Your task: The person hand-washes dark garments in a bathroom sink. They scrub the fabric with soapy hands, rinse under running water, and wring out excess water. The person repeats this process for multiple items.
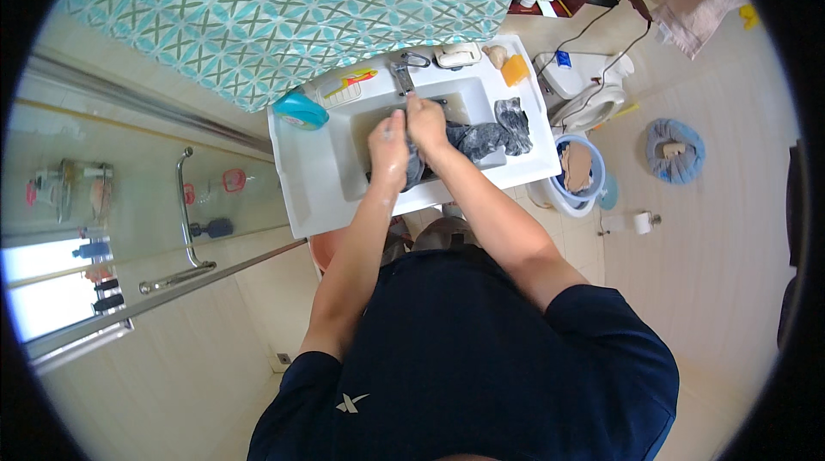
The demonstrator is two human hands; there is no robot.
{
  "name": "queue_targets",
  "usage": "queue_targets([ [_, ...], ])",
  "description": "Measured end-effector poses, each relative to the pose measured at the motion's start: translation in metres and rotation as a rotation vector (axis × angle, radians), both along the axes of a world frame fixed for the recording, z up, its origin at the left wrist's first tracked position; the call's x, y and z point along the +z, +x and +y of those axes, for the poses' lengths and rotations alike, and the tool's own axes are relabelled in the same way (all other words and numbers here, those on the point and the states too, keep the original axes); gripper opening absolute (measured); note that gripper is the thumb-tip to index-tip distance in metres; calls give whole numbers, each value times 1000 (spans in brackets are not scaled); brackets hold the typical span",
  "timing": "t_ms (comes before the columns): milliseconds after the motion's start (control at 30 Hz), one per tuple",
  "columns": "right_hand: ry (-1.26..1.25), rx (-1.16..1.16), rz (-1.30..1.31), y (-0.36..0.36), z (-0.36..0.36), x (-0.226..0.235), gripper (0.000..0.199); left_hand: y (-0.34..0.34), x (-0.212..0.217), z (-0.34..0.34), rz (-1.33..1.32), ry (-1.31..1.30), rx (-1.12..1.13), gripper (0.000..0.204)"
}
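Note:
Both my hands are over the white sink, whose basin holds cloudy, greyish water. A wet, dark grey piece of clothing runs from between my hands across the basin's right side, its far end lying bunched and sudsy on the rim. My left hand is closed, and a fold of the cloth hangs beside it. Close by on the right, my right hand is also closed on the cloth, just below the metal faucet. Fingers are partly hidden and slightly blurred.
On the sink's rim are a teal bottle, a yellow-handled brush, a soap dish and an orange block. A blue bucket with cloth and a toilet stand right. A glass shower door flanks the left.

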State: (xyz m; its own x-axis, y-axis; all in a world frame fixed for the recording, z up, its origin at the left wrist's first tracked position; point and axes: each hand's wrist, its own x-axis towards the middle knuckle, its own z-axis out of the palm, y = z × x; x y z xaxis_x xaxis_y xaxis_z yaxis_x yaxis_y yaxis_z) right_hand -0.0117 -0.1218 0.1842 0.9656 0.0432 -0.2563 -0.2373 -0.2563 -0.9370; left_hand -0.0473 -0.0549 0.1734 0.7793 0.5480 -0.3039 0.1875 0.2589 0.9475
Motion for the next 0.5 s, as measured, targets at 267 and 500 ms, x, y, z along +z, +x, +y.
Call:
queue_targets([
  [267,45,67,-102,21,-14,3,49,8,10,-19,-19,61,44,38],
  [500,-31,308,-216,35,-28,6,48,13,3,-38,-97,-7,221,40],
])
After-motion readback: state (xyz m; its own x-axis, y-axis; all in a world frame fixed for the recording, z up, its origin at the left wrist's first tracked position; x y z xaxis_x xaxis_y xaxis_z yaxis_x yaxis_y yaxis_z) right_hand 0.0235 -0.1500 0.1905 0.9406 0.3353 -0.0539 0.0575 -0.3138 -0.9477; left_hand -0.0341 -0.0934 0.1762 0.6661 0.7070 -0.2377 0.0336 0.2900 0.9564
